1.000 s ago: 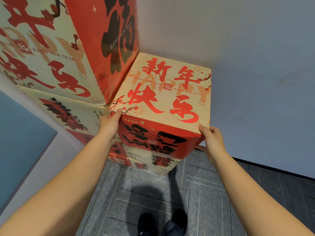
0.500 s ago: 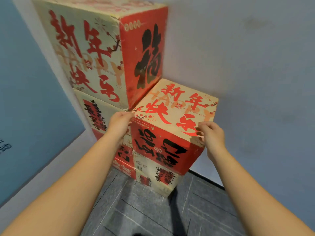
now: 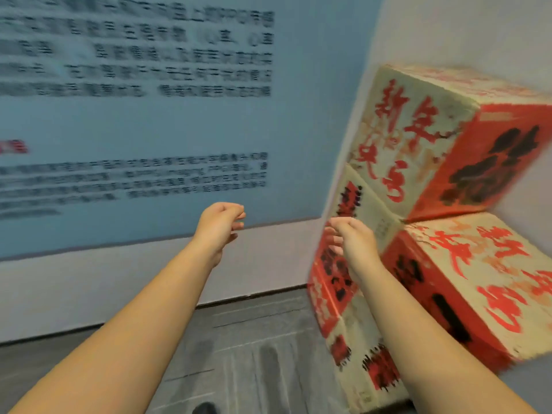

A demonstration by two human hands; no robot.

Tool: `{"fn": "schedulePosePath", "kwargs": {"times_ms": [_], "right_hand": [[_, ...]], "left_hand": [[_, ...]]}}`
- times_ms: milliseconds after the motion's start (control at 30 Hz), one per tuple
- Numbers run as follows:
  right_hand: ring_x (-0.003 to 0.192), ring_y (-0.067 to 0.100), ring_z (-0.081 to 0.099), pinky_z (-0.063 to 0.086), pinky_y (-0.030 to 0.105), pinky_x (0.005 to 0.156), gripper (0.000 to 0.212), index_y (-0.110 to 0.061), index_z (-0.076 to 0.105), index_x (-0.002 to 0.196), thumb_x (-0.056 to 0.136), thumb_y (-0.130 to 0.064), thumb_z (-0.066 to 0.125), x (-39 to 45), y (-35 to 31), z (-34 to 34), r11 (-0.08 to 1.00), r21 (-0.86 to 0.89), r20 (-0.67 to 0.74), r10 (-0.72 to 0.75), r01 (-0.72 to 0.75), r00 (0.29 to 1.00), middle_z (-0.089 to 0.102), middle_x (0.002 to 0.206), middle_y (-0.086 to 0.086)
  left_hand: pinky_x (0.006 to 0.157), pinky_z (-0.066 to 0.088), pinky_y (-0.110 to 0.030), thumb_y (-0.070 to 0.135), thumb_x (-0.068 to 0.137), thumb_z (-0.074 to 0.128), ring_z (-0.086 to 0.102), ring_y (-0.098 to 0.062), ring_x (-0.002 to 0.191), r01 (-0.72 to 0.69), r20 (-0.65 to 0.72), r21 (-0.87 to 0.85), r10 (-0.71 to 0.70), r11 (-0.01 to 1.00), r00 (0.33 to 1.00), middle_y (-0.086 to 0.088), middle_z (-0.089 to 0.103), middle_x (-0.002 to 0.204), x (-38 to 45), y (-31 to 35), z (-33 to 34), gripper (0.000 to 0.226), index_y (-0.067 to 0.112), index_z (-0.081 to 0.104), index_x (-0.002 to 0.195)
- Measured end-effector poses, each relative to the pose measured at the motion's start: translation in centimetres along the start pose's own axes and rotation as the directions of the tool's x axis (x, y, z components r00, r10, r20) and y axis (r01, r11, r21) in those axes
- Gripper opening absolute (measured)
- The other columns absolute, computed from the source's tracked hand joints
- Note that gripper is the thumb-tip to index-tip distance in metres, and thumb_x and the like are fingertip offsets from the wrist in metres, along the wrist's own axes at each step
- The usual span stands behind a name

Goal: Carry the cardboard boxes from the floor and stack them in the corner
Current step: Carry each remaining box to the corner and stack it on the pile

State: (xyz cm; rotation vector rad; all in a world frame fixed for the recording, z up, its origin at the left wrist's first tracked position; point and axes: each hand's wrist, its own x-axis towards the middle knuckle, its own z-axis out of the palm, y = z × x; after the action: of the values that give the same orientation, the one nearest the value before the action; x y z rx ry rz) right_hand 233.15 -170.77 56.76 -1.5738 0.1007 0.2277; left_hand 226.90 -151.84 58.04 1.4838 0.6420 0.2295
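Hanging in the air with nothing in them, both hands have loosely curled fingers: the left hand (image 3: 219, 227) before the blue wall (image 3: 179, 130), the right hand (image 3: 351, 239) just in front of the boxes (image 3: 433, 234). The red and cream boxes sit stacked in the corner at the right, the top box (image 3: 442, 144) above a lower box (image 3: 478, 282), on the grey floor (image 3: 254, 354). The view is blurred.
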Motion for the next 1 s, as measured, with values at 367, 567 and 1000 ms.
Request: {"fn": "schedulePosePath", "kwargs": {"times_ms": [367,567,1000], "right_hand": [[0.063,0.01,0.049,0.038,0.02,0.058,0.019,-0.017,0.055,0.072,0.09,-0.011,0.053,-10.5,-0.3,29.2,0.994,-0.096,0.591,0.014,0.053,0.806,0.055,0.073,0.001],[0.067,0.013,0.053,0.042,0.022,0.061,0.018,-0.017,0.057,0.074,0.09,-0.013,0.054,-22.3,1.8,46.0,0.991,-0.117,0.799,0.06,0.057,0.599,0.058,0.076,0.001],[0.06,0.013,0.048,0.037,0.022,0.058,0.024,-0.013,0.052,0.068,0.091,-0.007,0.051,-43.6,5.8,70.9,0.981,-0.162,0.981,0.148,0.104,0.127,0.053,0.068,0.004]], "left_hand": [[0.084,0.036,-0.03,0.017,0.095,0.046,0.052,-0.01,0.077,-0.063,-0.551,-0.15,-0.03,0.987,0.834,-0.006,0.055,0.105,-8.3,-0.9,-29.6,0.02,0.021,0.05,0.076],[0.084,0.037,-0.03,0.018,0.095,0.045,0.053,-0.019,0.096,-0.091,-0.767,-0.143,-0.052,0.986,0.64,-0.006,0.056,0.107,-16.1,-2.2,-47.6,0.019,0.022,0.051,0.077],[0.066,0.036,-0.023,0.016,0.094,0.047,0.051,-0.007,0.069,-0.239,-0.969,-0.228,-0.197,0.944,0.149,0.006,0.057,0.08,-29.7,-7.2,-70.8,0.022,0.022,0.049,0.073]]}}
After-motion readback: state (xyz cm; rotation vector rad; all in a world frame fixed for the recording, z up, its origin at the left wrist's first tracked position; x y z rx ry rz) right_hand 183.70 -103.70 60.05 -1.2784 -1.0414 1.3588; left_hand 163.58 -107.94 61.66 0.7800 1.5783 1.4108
